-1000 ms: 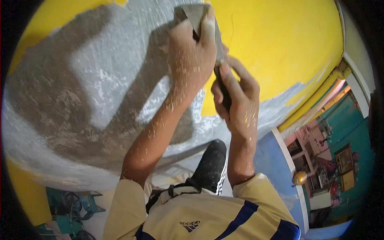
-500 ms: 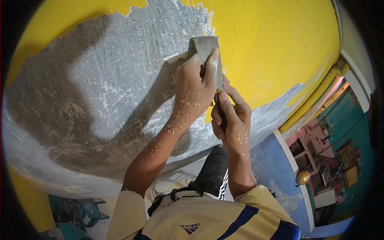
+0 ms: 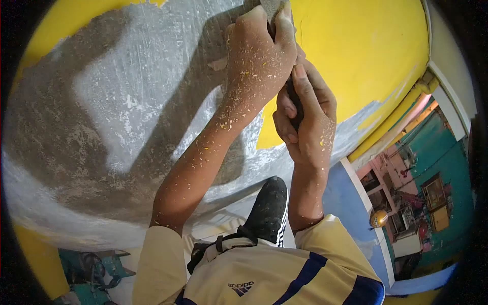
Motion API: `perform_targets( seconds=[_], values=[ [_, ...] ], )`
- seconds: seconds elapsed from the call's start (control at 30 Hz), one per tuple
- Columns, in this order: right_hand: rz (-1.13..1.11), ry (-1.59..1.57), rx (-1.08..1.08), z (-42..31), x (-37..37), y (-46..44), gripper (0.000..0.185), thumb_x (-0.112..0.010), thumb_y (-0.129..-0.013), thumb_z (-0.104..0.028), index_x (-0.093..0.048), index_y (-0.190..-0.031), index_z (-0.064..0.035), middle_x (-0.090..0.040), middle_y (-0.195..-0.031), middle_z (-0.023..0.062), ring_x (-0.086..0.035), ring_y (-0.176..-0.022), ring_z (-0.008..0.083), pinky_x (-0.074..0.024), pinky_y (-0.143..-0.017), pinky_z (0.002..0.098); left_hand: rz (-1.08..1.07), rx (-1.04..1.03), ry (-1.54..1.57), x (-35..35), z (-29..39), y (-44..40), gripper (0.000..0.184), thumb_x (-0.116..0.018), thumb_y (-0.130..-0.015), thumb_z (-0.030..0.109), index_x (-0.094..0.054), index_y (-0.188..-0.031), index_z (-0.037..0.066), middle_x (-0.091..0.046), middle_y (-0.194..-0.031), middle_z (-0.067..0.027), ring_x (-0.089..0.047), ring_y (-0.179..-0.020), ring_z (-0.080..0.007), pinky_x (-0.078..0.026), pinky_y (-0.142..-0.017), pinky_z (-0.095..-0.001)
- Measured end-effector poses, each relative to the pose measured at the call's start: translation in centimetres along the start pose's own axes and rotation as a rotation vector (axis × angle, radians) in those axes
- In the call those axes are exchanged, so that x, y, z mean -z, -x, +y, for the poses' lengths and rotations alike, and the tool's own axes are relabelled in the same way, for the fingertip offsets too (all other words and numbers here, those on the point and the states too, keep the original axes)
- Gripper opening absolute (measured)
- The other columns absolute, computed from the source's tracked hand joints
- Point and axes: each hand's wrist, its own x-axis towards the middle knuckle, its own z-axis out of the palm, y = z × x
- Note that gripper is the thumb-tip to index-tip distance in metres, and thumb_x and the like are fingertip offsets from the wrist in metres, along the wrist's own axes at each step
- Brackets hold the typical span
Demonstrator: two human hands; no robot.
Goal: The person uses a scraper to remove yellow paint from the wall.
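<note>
At the top of the view, a scraper (image 3: 271, 7) with a flat grey blade is held up against the wall. My left hand (image 3: 262, 53) is closed around its blade section, thumb lying along the metal. Lower down, my right hand (image 3: 311, 114) wraps round the dark handle (image 3: 295, 101). Flakes of paint speckle both hands and forearms. Under the hands the wall is bare grey plaster (image 3: 152, 101), bordered on the right by yellow paint (image 3: 361, 56) with a jagged edge. The blade's tip reaches the frame's upper edge, so its contact with the wall is partly hidden.
A blue lower wall (image 3: 338, 198) stands at right, beyond my arm. Further off are a round orange object (image 3: 378, 218) and a cluttered teal-walled area (image 3: 437, 152). Green equipment (image 3: 96, 269) sits on the floor at lower left. My dark-trousered knee (image 3: 269, 203) is below the hands.
Both hands and the scraper have moved up in the view and a little to the right. The blade, fully visible before, is now partly cut off at the top. Both grips stay closed.
</note>
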Motion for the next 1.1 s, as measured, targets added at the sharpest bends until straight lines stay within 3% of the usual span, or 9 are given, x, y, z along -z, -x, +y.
perform_targets(
  seconds=[0.13, 0.2, 0.27, 0.4, 0.6, 0.63, 0.77, 0.9, 1.1],
  values=[
    [0.049, 0.113, -0.085, 1.2, 0.9, 1.6, 0.035, -0.049, -0.107, -0.021, -0.056, -0.133, 0.0016, -0.040, -0.062, -0.0037, -0.031, -0.040, 0.0020, -0.0244, -0.034, 0.0182, -0.061, 0.067, -0.118, 1.0, -0.7, 1.6, 0.049, -0.060, -0.098, 0.037, -0.058, -0.073, -0.005, -0.053, -0.056, -0.0128, -0.051, -0.052, -0.0174, -0.042, -0.053, -0.0393],
    [0.106, 0.134, -0.120, 2.4, 1.0, 3.5, 0.037, -0.050, -0.106, -0.020, -0.054, -0.136, 0.0019, -0.040, -0.062, -0.0034, -0.031, -0.040, 0.0018, -0.0262, -0.034, 0.0175, -0.149, 0.201, -0.119, 1.6, -1.2, 4.1, 0.045, -0.061, -0.099, 0.035, -0.062, -0.079, -0.005, -0.057, -0.060, -0.0129, -0.053, -0.053, -0.0158, -0.043, -0.052, -0.0373],
    [0.146, 0.104, -0.143, 3.4, 1.2, 4.6, 0.037, -0.051, -0.106, -0.018, -0.054, -0.137, 0.0019, -0.040, -0.062, -0.0030, -0.031, -0.040, 0.0019, -0.0265, -0.034, 0.0174, -0.166, 0.275, 0.023, 1.6, -2.1, 5.7, 0.041, -0.060, -0.101, 0.032, -0.063, -0.082, -0.004, -0.059, -0.060, -0.0103, -0.055, -0.054, -0.0139, -0.044, -0.051, -0.0352],
    [0.086, 0.074, -0.148, 3.9, 2.6, 4.4, 0.042, -0.052, -0.107, -0.022, -0.051, -0.143, -0.0005, -0.053, -0.069, 0.0013, -0.037, -0.043, 0.0025, -0.0283, -0.034, 0.0198, -0.160, 0.243, 0.003, 1.3, -1.9, 5.4, 0.040, -0.059, -0.102, 0.031, -0.063, -0.084, -0.004, -0.060, -0.061, -0.0081, -0.057, -0.055, -0.0120, -0.045, -0.052, -0.0342],
    [0.089, 0.010, -0.084, 2.0, 1.0, 2.0, 0.039, -0.052, -0.107, -0.023, -0.054, -0.140, -0.0024, -0.047, -0.060, -0.0015, -0.034, -0.041, 0.0033, -0.0260, -0.034, 0.0204, -0.112, 0.167, -0.036, 0.5, -1.1, 2.4, 0.042, -0.059, -0.101, 0.034, -0.062, -0.081, -0.003, -0.058, -0.058, -0.0066, -0.056, -0.054, -0.0119, -0.044, -0.051, -0.0342],
    [0.085, 0.020, -0.085, 1.7, 0.7, 1.4, 0.032, -0.049, -0.107, -0.021, -0.058, -0.128, 0.0014, -0.040, -0.059, -0.0033, -0.032, -0.036, 0.0024, -0.0257, -0.032, 0.0179, -0.100, 0.138, -0.011, 0.4, -1.2, 1.9, 0.044, -0.059, -0.101, 0.036, -0.061, -0.079, -0.003, -0.056, -0.057, -0.0067, -0.055, -0.054, -0.0125, -0.043, -0.051, -0.0342],
    [0.027, 0.036, -0.046, 0.6, 0.5, 1.0, 0.034, -0.047, -0.108, -0.022, -0.056, -0.132, 0.0000, -0.042, -0.059, -0.0019, -0.030, -0.033, 0.0029, -0.0235, -0.031, 0.0183, -0.074, 0.057, -0.079, 0.4, -0.6, 0.7, 0.044, -0.060, -0.101, 0.034, -0.059, -0.077, -0.002, -0.056, -0.058, -0.0062, -0.053, -0.054, -0.0111, -0.042, -0.051, -0.0336],
    [0.083, 0.063, -0.168, 0.7, 0.6, 2.9, 0.036, -0.047, -0.107, -0.023, -0.055, -0.135, -0.0008, -0.042, -0.058, -0.0018, -0.029, -0.033, 0.0030, -0.0221, -0.031, 0.0183, -0.134, 0.221, 0.076, 1.4, -1.0, 3.3, 0.039, -0.061, -0.101, 0.030, -0.061, -0.079, -0.002, -0.056, -0.059, -0.0020, -0.052, -0.055, -0.0070, -0.041, -0.050, -0.0311],
    [0.083, -0.008, -0.160, 0.7, 0.7, 3.2, 0.035, -0.046, -0.108, -0.024, -0.056, -0.131, -0.0001, -0.037, -0.056, -0.0032, -0.027, -0.032, 0.0028, -0.0213, -0.031, 0.0191, -0.169, 0.156, -0.047, 1.4, -1.5, 3.0, 0.035, -0.060, -0.102, 0.029, -0.063, -0.084, -0.001, -0.058, -0.061, -0.0001, -0.052, -0.056, -0.0040, -0.041, -0.050, -0.0257]
  ],
)
